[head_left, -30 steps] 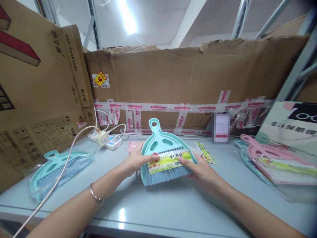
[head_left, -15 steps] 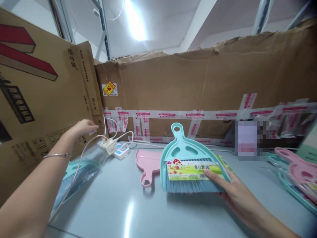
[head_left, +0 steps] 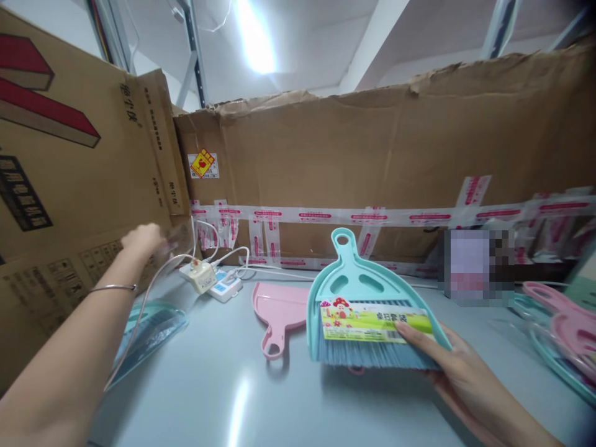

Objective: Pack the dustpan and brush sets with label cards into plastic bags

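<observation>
My right hand (head_left: 449, 366) grips a teal dustpan-and-brush set (head_left: 367, 304) by its lower right corner, holding it tilted just above the grey table (head_left: 223, 397); a yellow-green label crosses the brush bristles. My left hand (head_left: 142, 239), with a metal bangle on the wrist, reaches out to the far left against a tall cardboard box (head_left: 69, 186). It is blurred, with something clear and shiny at its fingertips that I cannot make out. A pink dustpan (head_left: 277, 310) lies flat between the two hands.
A white power strip with plug and cable (head_left: 209, 279) sits at the back left. A bagged teal set (head_left: 149, 329) lies under my left arm. Pink and teal sets (head_left: 563, 329) are stacked at the right. A taped cardboard wall (head_left: 372, 161) closes the back.
My left hand left the teal set and reached left to the cardboard box. The right hand alone now holds the set, shifted slightly right and lifted a little. The view turned left.
</observation>
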`<state>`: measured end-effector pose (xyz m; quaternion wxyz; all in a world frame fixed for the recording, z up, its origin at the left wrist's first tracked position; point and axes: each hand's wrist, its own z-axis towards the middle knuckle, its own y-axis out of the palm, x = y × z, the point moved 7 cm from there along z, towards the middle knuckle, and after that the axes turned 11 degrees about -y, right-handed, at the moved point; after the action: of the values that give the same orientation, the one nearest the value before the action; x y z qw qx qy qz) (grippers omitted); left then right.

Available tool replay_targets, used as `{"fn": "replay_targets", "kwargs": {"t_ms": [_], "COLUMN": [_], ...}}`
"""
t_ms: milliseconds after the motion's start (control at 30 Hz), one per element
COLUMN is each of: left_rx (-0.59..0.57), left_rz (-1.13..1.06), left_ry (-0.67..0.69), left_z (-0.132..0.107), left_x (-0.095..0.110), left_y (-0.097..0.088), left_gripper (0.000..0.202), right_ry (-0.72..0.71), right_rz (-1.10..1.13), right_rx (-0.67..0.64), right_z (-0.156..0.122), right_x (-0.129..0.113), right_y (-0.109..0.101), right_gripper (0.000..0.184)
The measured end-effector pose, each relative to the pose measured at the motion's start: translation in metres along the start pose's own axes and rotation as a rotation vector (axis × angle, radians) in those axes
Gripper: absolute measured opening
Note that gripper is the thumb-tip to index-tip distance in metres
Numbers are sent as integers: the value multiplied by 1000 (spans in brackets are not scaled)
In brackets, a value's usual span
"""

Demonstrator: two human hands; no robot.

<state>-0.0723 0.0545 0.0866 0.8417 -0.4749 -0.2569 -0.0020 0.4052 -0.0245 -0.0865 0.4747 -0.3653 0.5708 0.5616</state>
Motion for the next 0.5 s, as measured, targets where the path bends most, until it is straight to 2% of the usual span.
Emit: {"fn": "replay_targets", "kwargs": {"t_ms": [67, 133, 200, 233, 300, 367, 433, 500], "left_rx": [244, 445, 624, 642, 567, 399, 220, 77], "left_rz": [309, 425, 434, 427, 444, 479, 478, 453], "left_ry": [-39, 87, 203, 282, 434, 581, 692, 773], "left_z": [-17, -47, -84, -101, -128, -151, -170, -187], "left_x": [30, 78, 122, 142, 173, 192, 203, 210], "left_y": [-30, -49, -56, -51, -27, 11, 48, 78], "left_gripper": [29, 36, 37, 35, 32, 27, 24, 26], "right_ry": [-6, -26, -40, -49, -61, -41, 30, 125], "right_rz": [1, -3, -3, 0, -4, -27, -72, -121], "right_rx": [4, 36, 57, 61, 69, 81, 90, 73], "right_z": [0, -1, -5, -7, -14, -25, -41, -58], "right_x": [-6, -15, -24, -28, -35, -38, -36, -30], "right_y": [-2, -5, -6, -6, -9, -16, -25, -32], "right_gripper": [58, 51, 43, 42, 43, 47, 50, 50]}}
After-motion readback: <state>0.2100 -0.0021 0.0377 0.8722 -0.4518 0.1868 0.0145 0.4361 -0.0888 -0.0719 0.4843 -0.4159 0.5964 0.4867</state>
